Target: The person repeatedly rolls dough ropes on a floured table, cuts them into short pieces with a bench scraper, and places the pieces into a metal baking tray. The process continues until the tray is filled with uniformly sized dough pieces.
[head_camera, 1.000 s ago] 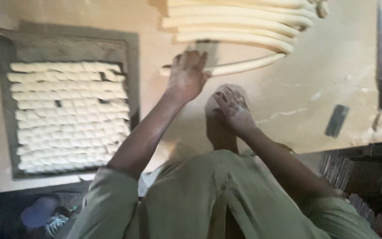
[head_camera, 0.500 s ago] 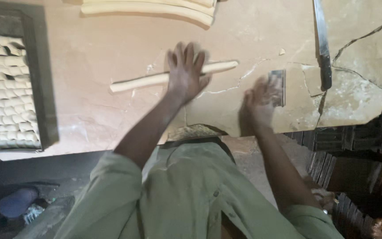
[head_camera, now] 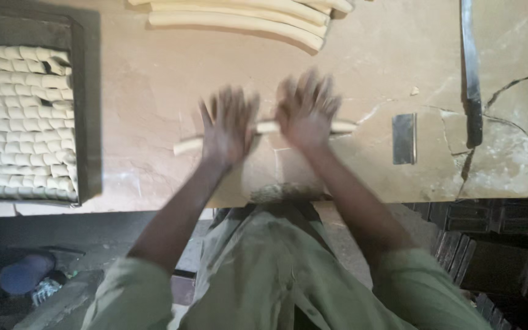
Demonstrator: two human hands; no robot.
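Observation:
A pale rope of dough [head_camera: 268,128] lies across the stone worktop [head_camera: 154,91]. My left hand [head_camera: 227,125] presses flat on its left part, fingers spread. Beside it, my right hand [head_camera: 307,110] rests flat on the right part, fingers spread too. Both hands are blurred by motion. The rope's ends stick out on either side of the hands.
Several long dough ropes [head_camera: 239,15] lie at the table's far edge. A dark tray [head_camera: 87,122] on the left holds rows of short dough pieces [head_camera: 19,122]. A small metal scraper [head_camera: 404,138] and a long blade [head_camera: 472,73] lie to the right, near cracks in the stone.
My right hand has come from near the scraper onto the dough rope beside my left hand. The view has shifted, so the tray shows more on the left.

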